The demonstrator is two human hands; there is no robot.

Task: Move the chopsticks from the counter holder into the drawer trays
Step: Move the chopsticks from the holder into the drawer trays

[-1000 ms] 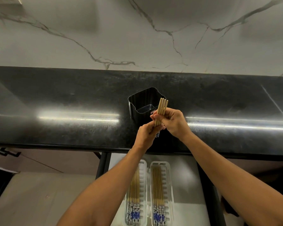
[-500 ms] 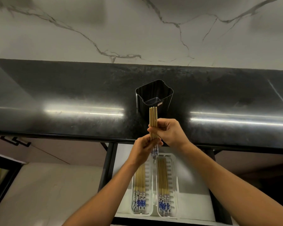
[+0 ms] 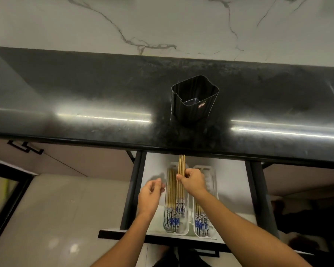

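Note:
My right hand (image 3: 193, 181) grips a bundle of wooden chopsticks (image 3: 181, 164) with blue-patterned ends, held lengthwise low over the left white tray (image 3: 186, 225) in the open drawer (image 3: 231, 182). More chopsticks lie in that tray and in the right tray (image 3: 213, 177) beside it. My left hand (image 3: 151, 193) hovers just left of the trays with fingers loosely curled, holding nothing. The black holder (image 3: 194, 102) stands on the dark counter (image 3: 85, 97) above the drawer, and no chopsticks show inside it.
The counter's front edge overhangs the back of the drawer. A marble wall rises behind the counter. Closed cabinet fronts with a black handle (image 3: 25, 147) flank the drawer on the left. Pale floor lies below.
Both hands came down from the counter edge to the drawer. My left hand let go of the bundle and moved left. The right hand carried the chopsticks over the left tray.

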